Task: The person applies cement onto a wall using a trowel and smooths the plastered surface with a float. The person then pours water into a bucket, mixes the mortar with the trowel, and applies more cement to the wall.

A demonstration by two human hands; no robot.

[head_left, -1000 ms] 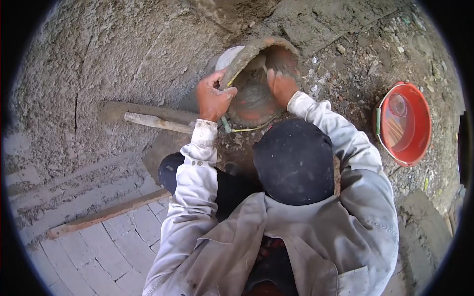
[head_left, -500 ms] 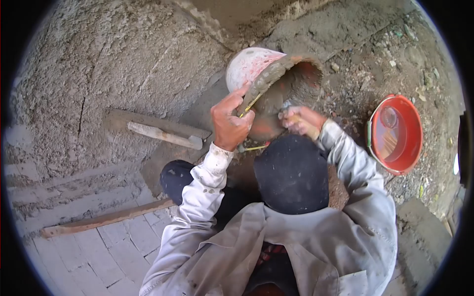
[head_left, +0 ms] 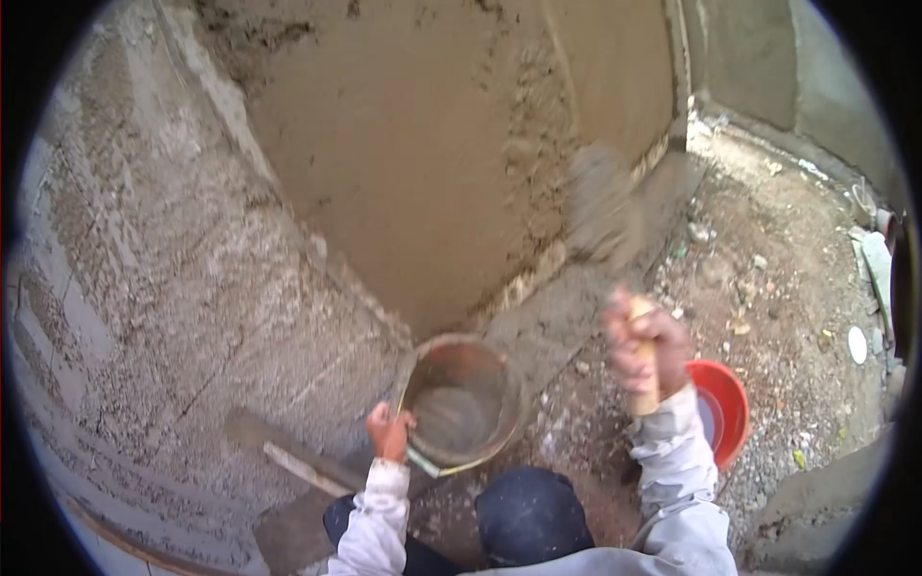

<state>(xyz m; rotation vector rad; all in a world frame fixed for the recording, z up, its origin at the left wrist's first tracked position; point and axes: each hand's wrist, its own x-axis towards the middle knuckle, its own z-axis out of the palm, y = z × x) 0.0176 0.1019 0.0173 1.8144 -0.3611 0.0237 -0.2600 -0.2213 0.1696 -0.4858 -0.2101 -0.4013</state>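
Note:
My left hand [head_left: 389, 432] grips the near left edge of a mortar-crusted bucket [head_left: 512, 408], at its rim and wire handle. Wet grey mortar [head_left: 456, 418] lies inside the bucket. Raised to the right, my right hand [head_left: 653, 346] is wrapped around the wooden handle [head_left: 643, 384] of a trowel. Ahead of that hand, a grey shape [head_left: 605, 206] is smeared by motion in front of the wall; I cannot tell whether it is trowel blade, mortar, or both. Freshly coated wall [head_left: 413, 163] rises beyond the bucket.
A red bucket [head_left: 732, 408] of water stands partly behind my right forearm. Left of my left hand lies a wooden-handled float [head_left: 303, 468]. Rubble-strewn ground [head_left: 759, 278] spreads to the right, and a rough mortar-covered surface [head_left: 240, 317] to the left.
The bucket has gone from tipped toward me to more upright. My right hand has left its mouth and swung up and rightward with the trowel. The view has lifted toward the wall.

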